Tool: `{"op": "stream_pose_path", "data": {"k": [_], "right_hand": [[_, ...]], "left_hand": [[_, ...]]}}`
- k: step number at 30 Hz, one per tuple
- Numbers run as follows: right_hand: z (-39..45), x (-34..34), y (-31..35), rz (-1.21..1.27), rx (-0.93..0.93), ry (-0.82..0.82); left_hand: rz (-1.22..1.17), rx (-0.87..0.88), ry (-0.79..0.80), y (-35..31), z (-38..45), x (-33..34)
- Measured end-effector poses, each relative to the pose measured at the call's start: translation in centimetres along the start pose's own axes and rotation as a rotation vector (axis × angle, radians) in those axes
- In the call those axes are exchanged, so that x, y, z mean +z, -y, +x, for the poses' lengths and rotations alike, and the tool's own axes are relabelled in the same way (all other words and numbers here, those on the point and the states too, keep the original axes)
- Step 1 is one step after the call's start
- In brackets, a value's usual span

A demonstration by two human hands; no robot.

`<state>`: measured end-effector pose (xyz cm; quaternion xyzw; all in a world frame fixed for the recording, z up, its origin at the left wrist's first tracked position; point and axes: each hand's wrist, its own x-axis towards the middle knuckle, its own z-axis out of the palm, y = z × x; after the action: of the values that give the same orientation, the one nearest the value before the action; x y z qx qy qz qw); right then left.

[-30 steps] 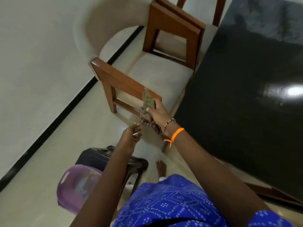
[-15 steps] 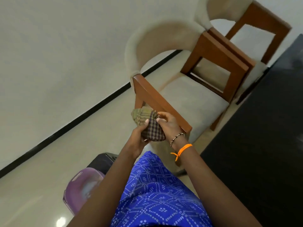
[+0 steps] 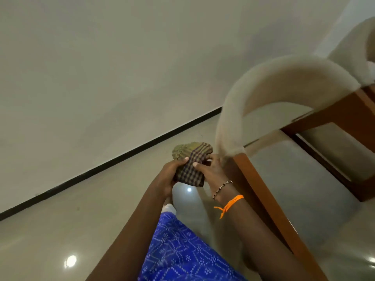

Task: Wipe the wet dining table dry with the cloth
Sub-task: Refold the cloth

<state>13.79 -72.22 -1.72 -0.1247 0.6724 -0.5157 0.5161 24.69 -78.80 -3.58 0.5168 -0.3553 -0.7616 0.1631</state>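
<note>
The cloth (image 3: 189, 160) is a small checked bundle, green and brown, bunched up in front of me at chest height. My left hand (image 3: 169, 174) grips its left side with the thumb on top. Its right side sits under the thumb of my right hand (image 3: 211, 170); that wrist wears a bead bracelet and an orange thread. The dining table is out of view.
A wooden chair (image 3: 261, 191) with a cream padded curved back and cream seat stands right of my hands, close to my right forearm. A second cream chair back (image 3: 349, 51) shows at the top right. A white wall with a black skirting line (image 3: 113, 159) runs across glossy floor tiles.
My view swung left, so the black table, the suitcase and the purple tub dropped out of frame. The cloth went from my right hand alone into both hands, bunched up.
</note>
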Motion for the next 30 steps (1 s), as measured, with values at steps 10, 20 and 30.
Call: {"op": "stream_pose_path", "data": {"k": [10, 20, 30], "right_hand": [[18.2, 13.1, 11.7, 0.363, 0.098, -0.177], [29.3, 10.4, 22.0, 0.446, -0.081, -0.383], [42.4, -3.3, 31.0, 0.716, -0.036, -0.623]], "left_hand": [[0.218, -0.044, -0.033, -18.2, 16.3, -8.8], [0.24, -0.025, 0.165, -30.7, 26.8, -2.4], [0.466, -0.045, 0.341, -39.9, 40.8, 15.6]]}}
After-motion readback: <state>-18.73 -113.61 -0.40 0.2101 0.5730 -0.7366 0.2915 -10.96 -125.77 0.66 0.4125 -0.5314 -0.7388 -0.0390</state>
